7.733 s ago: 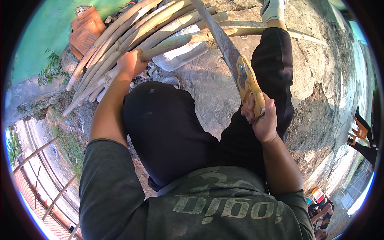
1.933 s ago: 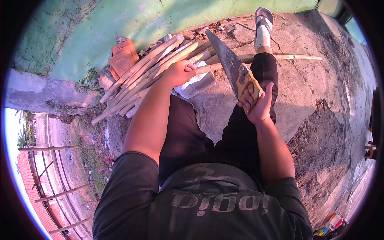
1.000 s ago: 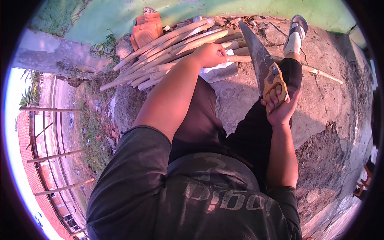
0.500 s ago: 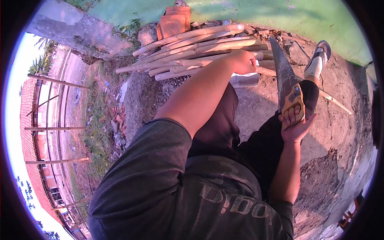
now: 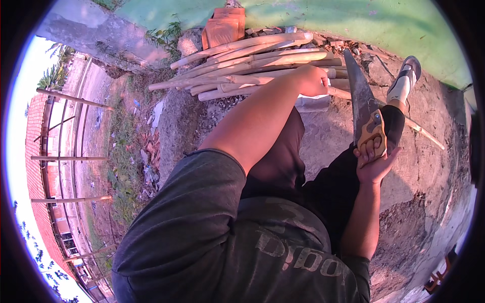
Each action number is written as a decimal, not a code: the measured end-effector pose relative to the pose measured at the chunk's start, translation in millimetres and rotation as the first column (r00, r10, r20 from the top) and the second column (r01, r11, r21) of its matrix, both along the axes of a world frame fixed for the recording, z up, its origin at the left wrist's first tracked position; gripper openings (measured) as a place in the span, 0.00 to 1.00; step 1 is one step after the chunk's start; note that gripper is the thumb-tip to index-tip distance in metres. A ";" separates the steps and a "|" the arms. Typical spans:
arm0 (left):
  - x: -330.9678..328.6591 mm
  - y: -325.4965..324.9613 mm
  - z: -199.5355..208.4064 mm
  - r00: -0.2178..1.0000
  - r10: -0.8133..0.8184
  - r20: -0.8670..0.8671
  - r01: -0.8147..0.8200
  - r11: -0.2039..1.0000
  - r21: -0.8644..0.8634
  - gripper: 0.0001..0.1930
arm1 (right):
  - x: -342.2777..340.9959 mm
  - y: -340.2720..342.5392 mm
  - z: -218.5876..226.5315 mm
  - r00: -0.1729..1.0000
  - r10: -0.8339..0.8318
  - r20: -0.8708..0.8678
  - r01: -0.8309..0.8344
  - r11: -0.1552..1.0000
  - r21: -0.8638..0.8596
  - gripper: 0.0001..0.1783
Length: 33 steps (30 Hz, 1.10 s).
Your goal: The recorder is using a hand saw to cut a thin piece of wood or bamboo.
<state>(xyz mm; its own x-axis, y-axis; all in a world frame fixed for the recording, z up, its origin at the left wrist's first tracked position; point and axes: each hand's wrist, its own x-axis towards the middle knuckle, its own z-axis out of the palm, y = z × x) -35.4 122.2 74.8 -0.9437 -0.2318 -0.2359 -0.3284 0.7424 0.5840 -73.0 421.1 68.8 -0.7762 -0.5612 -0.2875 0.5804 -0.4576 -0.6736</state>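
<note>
In my right hand [image 5: 372, 160] is a handsaw, its fingers wrapped through the yellow wooden handle [image 5: 373, 132]. The dark blade [image 5: 359, 88] points away from me, teeth hard to make out. My left hand [image 5: 314, 82] reaches over the pile of bamboo poles [image 5: 252, 65], its fingers curled closed. A small white bit shows at the fingertips, too small to name. Just below that hand, a thin bamboo pole [image 5: 425, 133] runs to the right, passing behind the saw blade and my lower leg.
Reddish roof tiles [image 5: 223, 31] lean in a stack against the green wall [image 5: 323, 15]. Rubble lies along the wall's foot. A grey block [image 5: 312, 104] sits under the poles. My sandalled foot [image 5: 404, 81] rests on cracked concrete [image 5: 429, 171]. Weeds and litter edge the left side.
The view has shifted slightly, so everything appears a little lower and to the right. Both hands keep about the same places and grips.
</note>
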 end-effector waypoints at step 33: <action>97.2 -103.7 -94.8 0.887 0.449 0.107 -0.332 0.782 -0.527 0.50 | 24.4 20.3 -0.9 0.911 0.288 -0.296 -0.172 0.916 0.361 0.24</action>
<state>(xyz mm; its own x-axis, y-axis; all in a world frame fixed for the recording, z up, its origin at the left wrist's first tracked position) 61.9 18.4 -20.0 -0.6842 -0.7072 -0.1782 -0.7254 0.6852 0.0659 -48.6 441.4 67.9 -0.7180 -0.6579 -0.2272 0.3545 -0.0647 -0.9328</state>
